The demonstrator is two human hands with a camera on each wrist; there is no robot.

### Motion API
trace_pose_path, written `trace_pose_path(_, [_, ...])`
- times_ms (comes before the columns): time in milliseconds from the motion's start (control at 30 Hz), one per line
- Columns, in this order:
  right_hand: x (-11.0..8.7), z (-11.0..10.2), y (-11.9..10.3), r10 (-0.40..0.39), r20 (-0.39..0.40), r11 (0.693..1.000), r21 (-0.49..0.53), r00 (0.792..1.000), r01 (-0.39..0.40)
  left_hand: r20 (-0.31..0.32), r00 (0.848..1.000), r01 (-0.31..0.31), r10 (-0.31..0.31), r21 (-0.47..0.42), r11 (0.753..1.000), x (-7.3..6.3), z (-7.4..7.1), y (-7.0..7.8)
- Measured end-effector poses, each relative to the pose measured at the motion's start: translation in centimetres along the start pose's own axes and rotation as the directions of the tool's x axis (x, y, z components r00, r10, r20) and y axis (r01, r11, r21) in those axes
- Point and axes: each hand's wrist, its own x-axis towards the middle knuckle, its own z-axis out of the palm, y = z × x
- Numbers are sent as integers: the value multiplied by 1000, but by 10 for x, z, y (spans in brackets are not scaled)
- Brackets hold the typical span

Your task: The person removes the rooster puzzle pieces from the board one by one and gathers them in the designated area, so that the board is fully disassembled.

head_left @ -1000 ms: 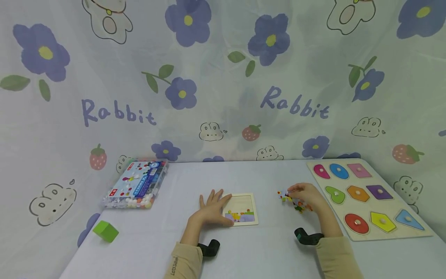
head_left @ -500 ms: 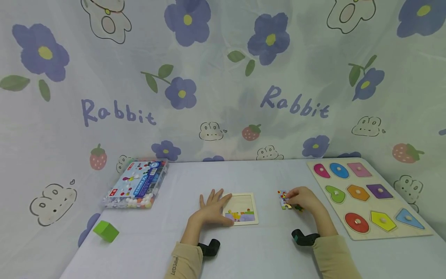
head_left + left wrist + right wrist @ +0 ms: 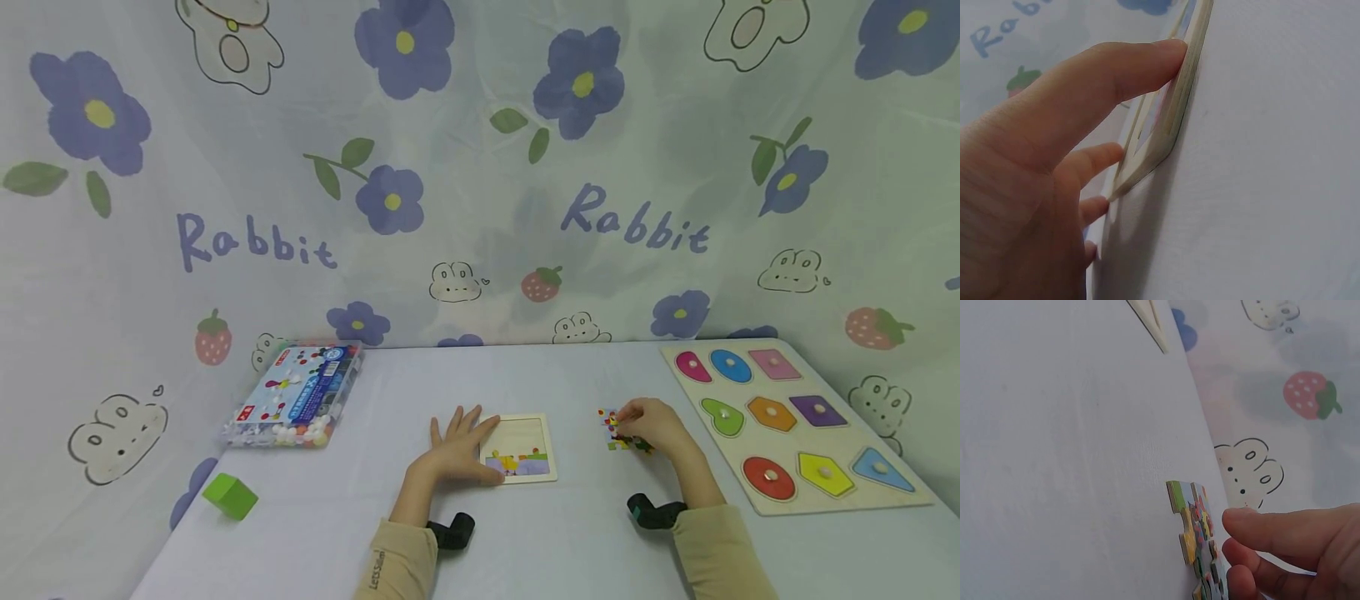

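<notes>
My left hand [image 3: 453,458] lies with spread fingers on the left side of a small wooden puzzle tray [image 3: 551,454]. Its thumb presses the near edge of the frame, as the left wrist view also shows, while other fingers [image 3: 1094,164] reach along the left side. Joined jigsaw pieces [image 3: 512,464] fill the lower part of the tray; above them is bare wood. To the right, my right hand [image 3: 657,427] hovers at a cluster of loose colourful jigsaw pieces [image 3: 1196,531]. Its thumb and bent fingers are right beside the pieces, with nothing visible between them.
A wooden shape board [image 3: 731,450] with knobbed pieces lies at the right. At the back left is a clear plastic box [image 3: 296,392] of small parts, with a green cube [image 3: 230,497] nearer the front. A patterned cloth [image 3: 480,167] hangs behind the table.
My right hand moved left and down onto the loose pieces, then rose slightly; the pieces under it have shifted. The left hand and the tray stay in place.
</notes>
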Motion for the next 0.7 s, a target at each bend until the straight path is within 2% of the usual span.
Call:
trace_pose_path(167, [1,2,-1,-35,-38,999,-4,999,35,-2,1000,-3,3,-9,1000,0,0,0])
trace_pose_path(467, [7,10,-8,-59,-65,997,54,996,62,-3,1000,-5,5,-14,1000,-1,-3,1])
trace_pose_path(700, [7,19,-15,-131,-71,981,132,989,139,2,1000,-11,11,-14,1000,-2,-3,1])
